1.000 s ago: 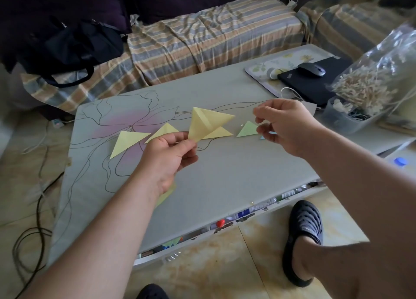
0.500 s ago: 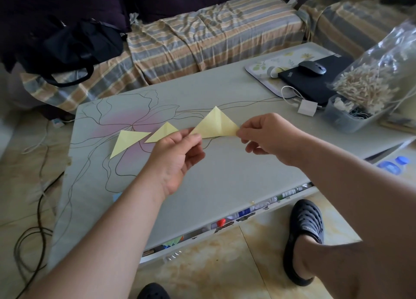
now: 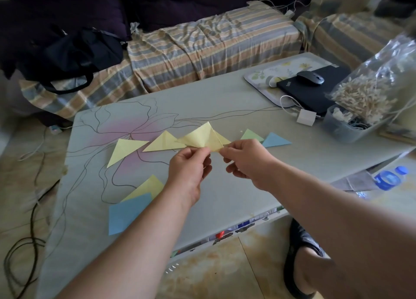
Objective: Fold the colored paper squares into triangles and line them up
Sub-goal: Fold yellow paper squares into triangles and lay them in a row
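Observation:
Both hands hold a yellow paper (image 3: 202,137), partly folded into a triangle, a little above the table. My left hand (image 3: 188,167) pinches its lower left part and my right hand (image 3: 246,161) pinches its lower right corner. Behind it, folded triangles lie in a row on the table (image 3: 225,100): a yellow triangle (image 3: 125,149) at the left, a second yellow triangle (image 3: 163,141), a green triangle (image 3: 251,135) and a blue triangle (image 3: 274,140) at the right. Near the front left lie an unfolded blue square (image 3: 126,212) and a yellow sheet (image 3: 149,186) under it.
A tray (image 3: 258,76) with a black laptop (image 3: 315,91) and mouse (image 3: 310,78) sits at the back right. A white charger (image 3: 305,117), a plastic tub (image 3: 344,127) and a clear bag (image 3: 373,82) stand beside it. A striped sofa (image 3: 202,44) runs behind the table.
The hands have drawn closer together on the yellow paper, which now bulges open in the middle. The view has shifted, so the green and blue triangles and the flat squares show.

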`<action>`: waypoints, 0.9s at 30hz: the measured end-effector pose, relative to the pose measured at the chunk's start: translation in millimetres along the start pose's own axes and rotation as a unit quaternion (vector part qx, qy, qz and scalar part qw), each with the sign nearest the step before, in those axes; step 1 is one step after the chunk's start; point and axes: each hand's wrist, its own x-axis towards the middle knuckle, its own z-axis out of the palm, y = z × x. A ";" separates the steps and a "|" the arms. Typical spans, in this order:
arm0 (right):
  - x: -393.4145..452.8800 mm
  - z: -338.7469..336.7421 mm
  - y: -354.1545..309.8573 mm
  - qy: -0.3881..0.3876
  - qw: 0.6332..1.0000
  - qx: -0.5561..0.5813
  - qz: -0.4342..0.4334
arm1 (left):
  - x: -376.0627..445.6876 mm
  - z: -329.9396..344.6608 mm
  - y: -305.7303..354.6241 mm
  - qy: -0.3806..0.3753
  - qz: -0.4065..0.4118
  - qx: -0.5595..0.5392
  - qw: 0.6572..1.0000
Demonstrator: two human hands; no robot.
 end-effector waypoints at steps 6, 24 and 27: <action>15.1 -17.5 10.8 -0.001 0.999 -0.016 0.027 | 20.8 -16.9 0.6 0.030 0.021 0.035 0.999; 47.8 -23.2 33.6 0.032 0.990 -0.116 0.071 | 60.4 -41.4 -17.9 -0.006 0.110 0.333 0.937; 54.5 -20.5 34.2 0.061 0.985 -0.145 0.064 | 59.9 -38.7 -19.6 0.029 0.112 0.360 0.926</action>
